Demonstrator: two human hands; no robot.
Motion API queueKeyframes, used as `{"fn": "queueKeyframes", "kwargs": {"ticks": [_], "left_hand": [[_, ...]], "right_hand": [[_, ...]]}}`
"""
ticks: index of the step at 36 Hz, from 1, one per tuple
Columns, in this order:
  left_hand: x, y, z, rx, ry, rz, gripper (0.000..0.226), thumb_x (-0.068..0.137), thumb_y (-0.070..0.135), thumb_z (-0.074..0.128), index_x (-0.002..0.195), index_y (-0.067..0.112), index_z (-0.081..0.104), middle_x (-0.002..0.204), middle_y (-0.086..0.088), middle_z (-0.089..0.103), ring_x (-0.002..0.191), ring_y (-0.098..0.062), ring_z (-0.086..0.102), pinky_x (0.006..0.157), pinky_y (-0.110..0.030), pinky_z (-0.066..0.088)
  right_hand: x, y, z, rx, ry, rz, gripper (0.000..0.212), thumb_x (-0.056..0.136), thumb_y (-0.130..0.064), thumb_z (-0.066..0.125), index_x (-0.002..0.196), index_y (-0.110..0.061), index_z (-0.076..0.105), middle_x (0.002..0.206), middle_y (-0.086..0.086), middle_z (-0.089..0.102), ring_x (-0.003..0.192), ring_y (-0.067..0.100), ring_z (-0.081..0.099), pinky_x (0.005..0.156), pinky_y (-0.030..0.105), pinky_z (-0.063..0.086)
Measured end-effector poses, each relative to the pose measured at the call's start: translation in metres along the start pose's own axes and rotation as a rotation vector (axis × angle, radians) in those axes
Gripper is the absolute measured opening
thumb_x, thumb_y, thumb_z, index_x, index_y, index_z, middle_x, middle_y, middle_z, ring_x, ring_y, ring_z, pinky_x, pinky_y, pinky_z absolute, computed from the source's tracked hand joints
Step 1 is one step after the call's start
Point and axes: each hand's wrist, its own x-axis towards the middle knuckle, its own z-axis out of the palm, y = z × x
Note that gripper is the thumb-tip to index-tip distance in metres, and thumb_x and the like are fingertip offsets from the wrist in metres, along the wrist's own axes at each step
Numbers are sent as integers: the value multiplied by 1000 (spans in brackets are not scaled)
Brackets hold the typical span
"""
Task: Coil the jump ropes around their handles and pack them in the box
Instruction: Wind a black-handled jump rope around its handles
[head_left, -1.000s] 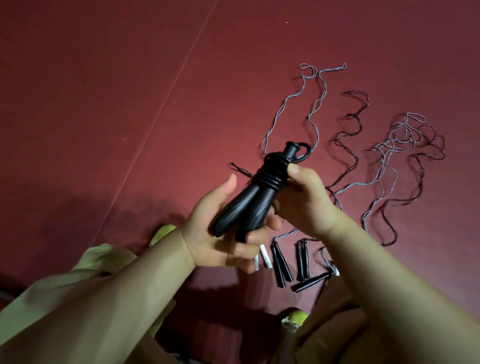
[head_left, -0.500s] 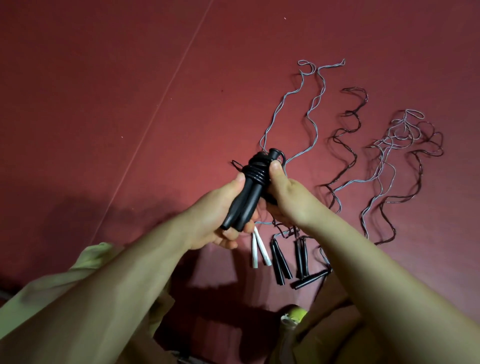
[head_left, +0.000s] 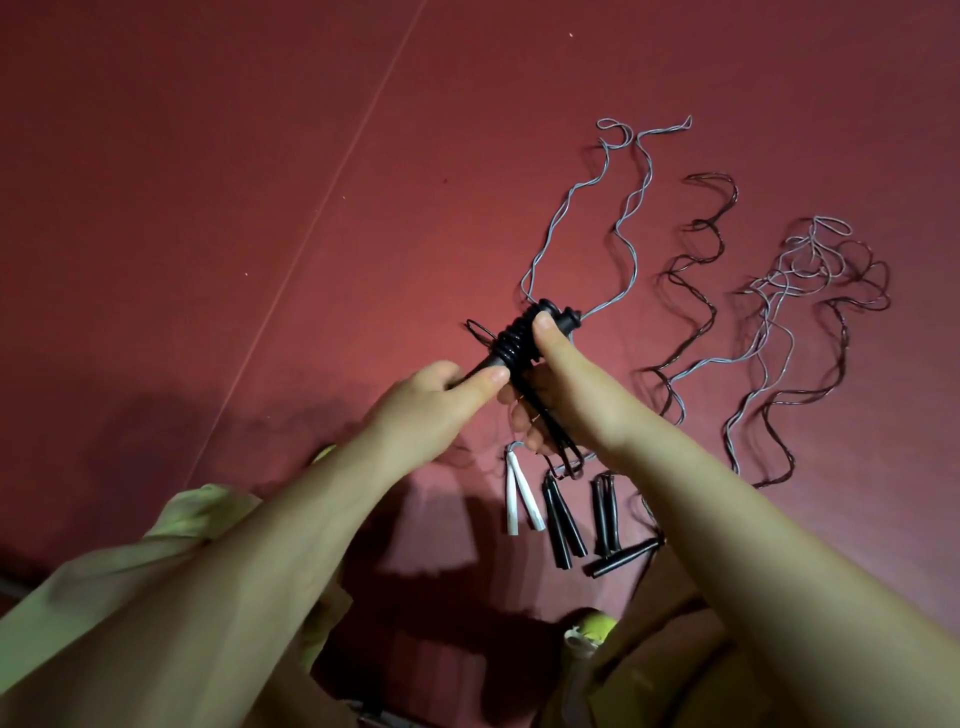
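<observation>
Red floor mat (head_left: 208, 208): bundle (head_left: 519, 338) has swung from upright to 2 o'clock, left hand (head_left: 431, 410) and right hand (head_left: 566, 395) both gripping it; wrap near finished.

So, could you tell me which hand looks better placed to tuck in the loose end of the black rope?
Probably the right hand: its thumb presses the black rope coil around the black plastic handles, and loose strands hang past its fingers. The left hand grips the handles' other end, steadying them.
</observation>
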Motion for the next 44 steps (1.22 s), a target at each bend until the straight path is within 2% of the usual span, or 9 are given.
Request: {"fn": "queueKeyframes", "kwargs": {"ticks": [5, 13, 18, 25, 28, 33, 38, 41, 44], "left_hand": [[2, -1, -3, 206, 119, 77, 45, 73, 65, 58, 73, 20, 53, 65, 7, 50, 63, -15, 48, 56, -31, 34], [0, -1, -2, 213, 190, 100, 36, 75, 49, 71, 80, 20, 52, 70, 8, 49, 64, -12, 46, 55, -31, 32], [-2, 0, -3, 288, 247, 163, 38, 71, 51, 72, 86, 21, 53, 81, 8, 52, 77, -18, 52, 64, -31, 39], [-5, -1, -2, 425, 290, 314, 46, 65, 52, 76, 95, 27, 51, 94, 6, 50, 88, -18, 52, 75, -34, 44], [-2, -2, -3, 351, 128, 238, 40, 68, 53, 74, 88, 25, 54, 83, 8, 57, 75, -15, 54, 67, -32, 42], [-7, 13, -12, -341, -343, -264, 65, 71, 74, 48, 98, 17, 64, 90, -11, 68, 73, -22, 64, 65, -28, 53], [-18, 16, -11, -684, -737, -355, 83, 69, 74, 25, 84, 11, 77, 74, -12, 69, 57, -23, 63, 56, -29, 49], [-21, 16, -5, -767, -822, -322, 82, 71, 75, 23, 78, 12, 75, 57, -2, 56, 44, -15, 50, 46, -23, 43], [-18, 18, -6, -792, -774, -355, 74, 71, 74, 29, 73, 10, 66, 52, -1, 45, 37, -13, 41, 43, -20, 33]], "right_hand": [[-2, -1, 1, 140, -49, 84, 79, 83, -79, 29, 88, -6, 59, 67, 9, 57, 47, 19, 52, 49, 25, 38], [-2, -3, -1, 280, 9, 83, 53, 92, -56, 47, 108, -7, 59, 73, 10, 64, 50, 17, 54, 48, 23, 40], [-3, -4, -3, 311, 13, 68, 39, 91, -54, 50, 90, -17, 64, 77, 7, 65, 53, 17, 57, 50, 23, 40], [-2, -1, -4, 309, 68, 14, 37, 84, -49, 63, 91, -13, 67, 70, 7, 65, 52, 17, 56, 48, 24, 37], [-2, 0, -3, 273, 120, -23, 29, 87, -40, 62, 83, -12, 67, 67, 7, 63, 48, 15, 51, 47, 24, 32], [-2, -1, -2, 222, 151, -122, 25, 77, -35, 65, 77, -10, 60, 54, 0, 55, 45, 15, 47, 46, 26, 30], [-2, -4, -7, 275, 36, -194, 37, 66, -44, 57, 72, -8, 55, 47, 7, 44, 44, 19, 38, 46, 27, 30], [0, -5, -8, 321, -18, -200, 47, 59, -50, 58, 77, -7, 54, 50, 9, 41, 42, 19, 35, 44, 28, 28], [-1, -5, -9, 382, -55, -190, 33, 73, -40, 54, 82, -8, 52, 55, 5, 45, 40, 13, 39, 42, 26, 28]]}}
